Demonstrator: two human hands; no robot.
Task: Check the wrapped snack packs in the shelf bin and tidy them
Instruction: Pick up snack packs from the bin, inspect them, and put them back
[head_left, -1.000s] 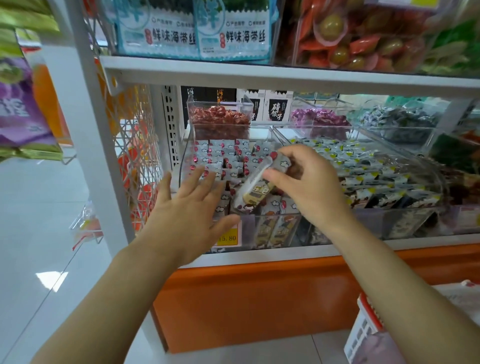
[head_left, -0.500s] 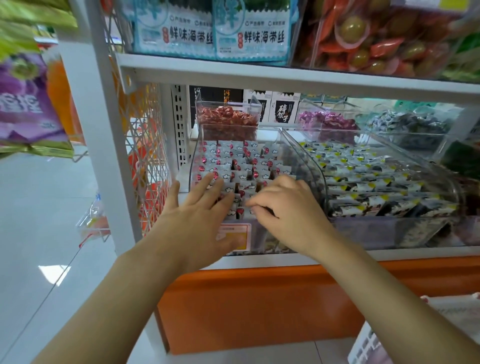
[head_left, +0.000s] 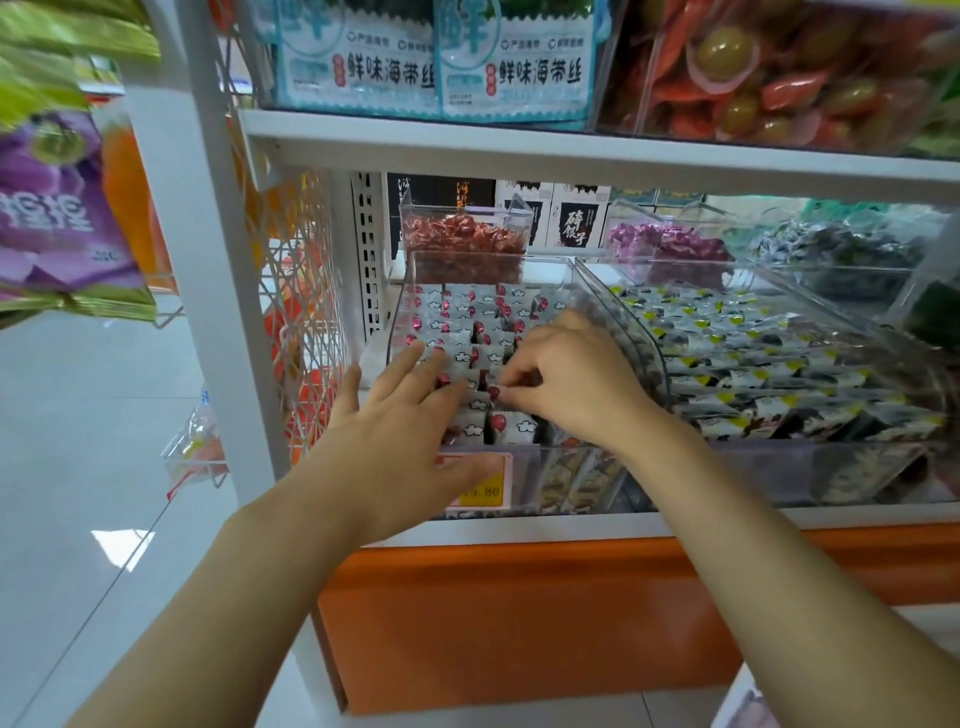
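Observation:
A clear plastic shelf bin (head_left: 566, 270) holds rows of small white snack packs (head_left: 457, 317) with red dots and cloud prints. My left hand (head_left: 400, 426) lies flat and open over the bin's front left packs, fingers spread, thumb over the yellow price tag (head_left: 485, 491). My right hand (head_left: 576, 379) reaches into the bin from the right, its fingertips pinching the top edge of one white pack (head_left: 496, 391) in the middle rows. Packs beneath both hands are hidden.
A second clear bin (head_left: 883, 332) of yellow-and-black packs adjoins on the right. Smaller tubs of red (head_left: 462, 244) and purple (head_left: 670, 244) candies stand behind. A white shelf board (head_left: 571, 150) hangs low overhead; a white upright post (head_left: 218, 260) stands left. Orange base panel (head_left: 519, 623) below.
One second ago my right hand held a long pack above the bin; it has since come down into the rows. My left hand slid forward onto the packs.

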